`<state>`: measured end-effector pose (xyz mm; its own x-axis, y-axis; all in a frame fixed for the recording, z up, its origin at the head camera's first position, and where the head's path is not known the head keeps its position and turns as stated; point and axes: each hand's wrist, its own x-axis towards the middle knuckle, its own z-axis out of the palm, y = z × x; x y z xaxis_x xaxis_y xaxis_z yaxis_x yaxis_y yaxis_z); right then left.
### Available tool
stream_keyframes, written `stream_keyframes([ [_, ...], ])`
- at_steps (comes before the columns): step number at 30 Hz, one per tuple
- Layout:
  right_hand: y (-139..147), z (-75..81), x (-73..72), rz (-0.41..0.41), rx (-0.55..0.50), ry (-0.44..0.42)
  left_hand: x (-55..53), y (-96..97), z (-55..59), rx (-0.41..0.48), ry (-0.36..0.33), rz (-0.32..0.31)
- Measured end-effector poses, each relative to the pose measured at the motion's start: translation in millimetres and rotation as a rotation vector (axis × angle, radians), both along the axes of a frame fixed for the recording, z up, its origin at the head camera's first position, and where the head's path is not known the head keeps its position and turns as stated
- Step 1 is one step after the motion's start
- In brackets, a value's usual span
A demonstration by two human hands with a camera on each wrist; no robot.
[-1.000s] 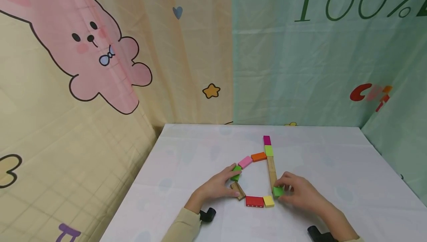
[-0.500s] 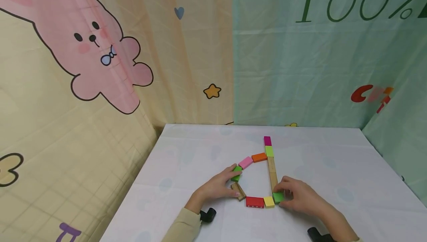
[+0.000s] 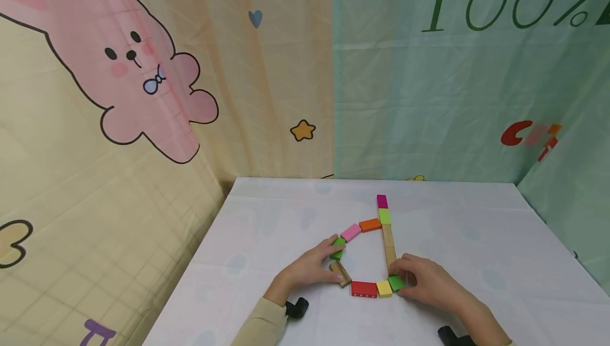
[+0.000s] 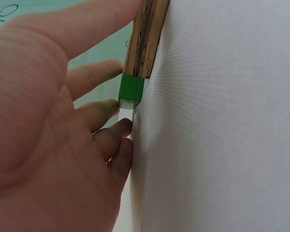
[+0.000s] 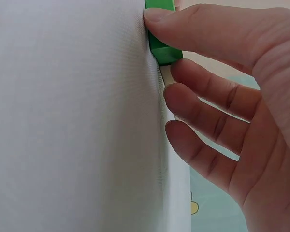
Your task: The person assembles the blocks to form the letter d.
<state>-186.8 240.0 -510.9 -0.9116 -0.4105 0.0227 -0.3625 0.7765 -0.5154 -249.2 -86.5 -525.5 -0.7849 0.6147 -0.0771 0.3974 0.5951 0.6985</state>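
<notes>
My left hand point(image 3: 312, 265) rests at the left side of a ring of blocks. Its fingers touch a green block point(image 3: 338, 254) and its thumb lies on a dark wooden block point(image 3: 340, 274); the left wrist view shows both blocks end to end, the fingers fairly straight. With thumb and fingertips, my right hand point(image 3: 431, 282) pinches another green block point(image 3: 395, 283) at the ring's lower right corner. That block sits slightly turned, beside a yellow block point(image 3: 384, 289) and below a light wooden strip point(image 3: 388, 244), whose lower end is partly hidden by the fingers.
A red block point(image 3: 364, 289) lies left of the yellow one. Orange point(image 3: 370, 225) and pink point(image 3: 351, 232) blocks form the ring's upper left. Above the strip, lime point(image 3: 384, 216) and magenta point(image 3: 382, 201) blocks continue the line. A white cloth covers the table point(image 3: 476, 240).
My right hand has drawn its green block a little toward the front, from beside the wooden strip to its lower end, and turned it slightly. My left hand has stayed in place.
</notes>
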Motion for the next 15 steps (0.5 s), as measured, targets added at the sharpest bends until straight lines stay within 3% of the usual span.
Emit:
stream_keyframes([
  [15,0.2,0.0,1.3,-0.006,-0.047,-0.046,-0.8,-2.1,-2.4,0.008,0.006,-0.006],
])
